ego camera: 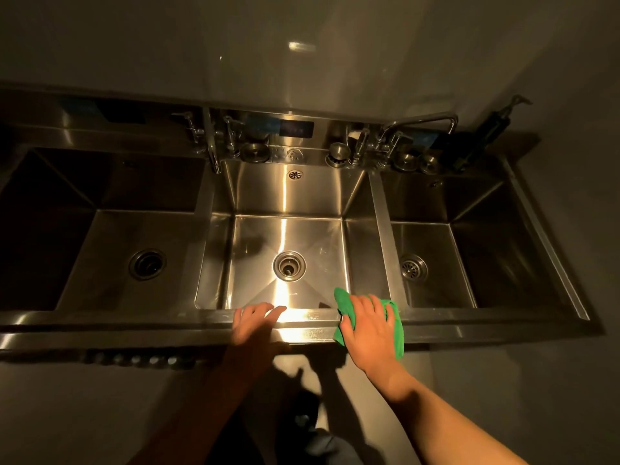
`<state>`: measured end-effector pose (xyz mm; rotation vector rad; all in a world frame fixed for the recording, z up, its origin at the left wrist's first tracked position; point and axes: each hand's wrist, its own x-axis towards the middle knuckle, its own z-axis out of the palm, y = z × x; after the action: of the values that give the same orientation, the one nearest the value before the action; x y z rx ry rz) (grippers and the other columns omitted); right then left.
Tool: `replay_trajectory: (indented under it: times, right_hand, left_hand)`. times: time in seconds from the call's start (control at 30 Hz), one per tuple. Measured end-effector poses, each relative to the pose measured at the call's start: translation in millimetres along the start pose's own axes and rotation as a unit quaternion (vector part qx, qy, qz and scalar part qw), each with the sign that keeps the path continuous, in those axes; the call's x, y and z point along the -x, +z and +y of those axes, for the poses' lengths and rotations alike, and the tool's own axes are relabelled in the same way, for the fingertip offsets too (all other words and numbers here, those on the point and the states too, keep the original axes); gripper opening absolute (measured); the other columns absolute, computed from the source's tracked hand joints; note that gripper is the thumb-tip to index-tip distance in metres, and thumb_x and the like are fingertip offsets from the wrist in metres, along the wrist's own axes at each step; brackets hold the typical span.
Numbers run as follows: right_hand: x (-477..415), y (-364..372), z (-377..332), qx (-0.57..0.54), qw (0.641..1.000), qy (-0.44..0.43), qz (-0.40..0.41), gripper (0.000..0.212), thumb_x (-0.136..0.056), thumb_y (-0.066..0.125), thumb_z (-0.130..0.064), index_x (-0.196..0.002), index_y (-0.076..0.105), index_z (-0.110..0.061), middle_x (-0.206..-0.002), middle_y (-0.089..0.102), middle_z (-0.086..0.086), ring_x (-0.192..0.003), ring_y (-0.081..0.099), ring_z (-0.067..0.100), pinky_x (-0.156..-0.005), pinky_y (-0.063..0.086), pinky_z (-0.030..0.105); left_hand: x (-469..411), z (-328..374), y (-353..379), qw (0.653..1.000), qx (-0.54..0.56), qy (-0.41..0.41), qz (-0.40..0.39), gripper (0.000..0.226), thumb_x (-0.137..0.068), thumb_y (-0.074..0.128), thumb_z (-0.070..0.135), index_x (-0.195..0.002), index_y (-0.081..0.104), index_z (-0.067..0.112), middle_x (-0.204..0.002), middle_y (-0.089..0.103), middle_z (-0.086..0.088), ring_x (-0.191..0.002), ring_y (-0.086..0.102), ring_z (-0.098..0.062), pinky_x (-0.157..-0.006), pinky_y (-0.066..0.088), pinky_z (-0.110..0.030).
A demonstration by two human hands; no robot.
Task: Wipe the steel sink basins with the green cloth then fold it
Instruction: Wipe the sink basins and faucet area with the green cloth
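Green cloth (396,322) is bunched up on the front edge of the steel sink (134,325), right where the divider between the middle basin (312,236) and the right basin (436,263) meets that edge, and it drapes a bit over the front lip. Right hand (367,325) is pressed flat on top of it, fingers spread and curled a little into the fabric, so it's pinning the cloth to the steel more than squeezing it. Left hand (253,322) sits just beside it on the same front edge, in front of the middle basin, palm down, fingers loose and open, holding nothing. The two hands are close but not touching. Middle basin is the bright one, with a strong glare streak running down its back wall and across the floor to the round drain (289,266). Left basin (134,250) is darker and has its own drain (147,264) in the middle, and the right basin has a strainer-style drain (413,267) near its left side. Along the back edge there are two faucets: one (213,142) hangs over the gap between the left and middle basins, the other (426,124) swings out toward the right. A dark pump bottle (486,135) stands at the back right corner. Pretty dim lighting overall, so the little round bits along the back edge are hard to make out.
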<state>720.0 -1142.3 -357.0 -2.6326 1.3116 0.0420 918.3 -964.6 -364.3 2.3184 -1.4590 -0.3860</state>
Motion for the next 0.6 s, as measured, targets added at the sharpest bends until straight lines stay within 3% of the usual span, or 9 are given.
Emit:
replay_trajectory:
  times: [0.1,0.23,0.4,0.5,0.6]
  right_hand:
    - [2,5,-21,0.003,1.0,0.012,-0.002,0.048,-0.097,0.035,-0.049,-0.139,0.047,-0.03,-0.137,0.053,-0.009,-0.137,0.038,0.02,-0.117,0.026,0.049]
    - [4,10,-52,0.007,1.0,0.005,-0.015,0.052,-0.096,0.033,-0.05,-0.142,0.045,-0.03,-0.14,0.051,-0.008,-0.14,0.035,0.022,-0.119,0.022,0.049]
    - [9,10,-93,-0.005,0.999,-0.017,-0.035,0.055,-0.095,0.035,-0.051,-0.144,0.043,-0.028,-0.144,0.047,-0.007,-0.142,0.032,0.022,-0.121,0.018,0.049]
    - [11,11,-109,-0.016,0.998,-0.046,-0.04,0.056,-0.095,0.035,-0.053,-0.145,0.042,-0.028,-0.142,0.047,-0.007,-0.142,0.032,0.023,-0.12,0.019,0.05]
    - [12,10,-107,-0.016,0.996,-0.067,-0.049,0.057,-0.098,0.034,-0.053,-0.148,0.039,-0.027,-0.145,0.045,-0.006,-0.143,0.03,0.024,-0.12,0.018,0.051]
  left_hand:
    - [-5,-5,-3,0.998,-0.023,-0.014,-0.065,0.073,-0.061,0.085,0.06,-0.126,0.066,0.031,-0.118,0.068,0.005,-0.104,0.064,-0.021,-0.097,0.048,-0.047]
    - [-6,-10,-7,0.998,-0.033,0.008,-0.061,0.076,-0.057,0.086,0.062,-0.124,0.069,0.029,-0.115,0.07,0.002,-0.097,0.064,-0.024,-0.091,0.051,-0.044]
    - [-5,-26,-17,0.997,0.008,0.068,-0.041,0.069,-0.063,0.081,0.055,-0.124,0.07,0.022,-0.114,0.071,0.001,-0.092,0.064,-0.025,-0.081,0.052,-0.037]
    - [-7,-26,-22,0.994,0.058,0.097,-0.01,0.054,-0.073,0.07,0.052,-0.114,0.072,0.018,-0.1,0.071,0.0,-0.082,0.063,-0.021,-0.072,0.05,-0.032]
    - [-7,-23,-25,0.992,0.076,0.097,-0.005,0.051,-0.077,0.067,0.049,-0.113,0.072,0.013,-0.097,0.071,-0.003,-0.08,0.064,-0.022,-0.071,0.053,-0.035]
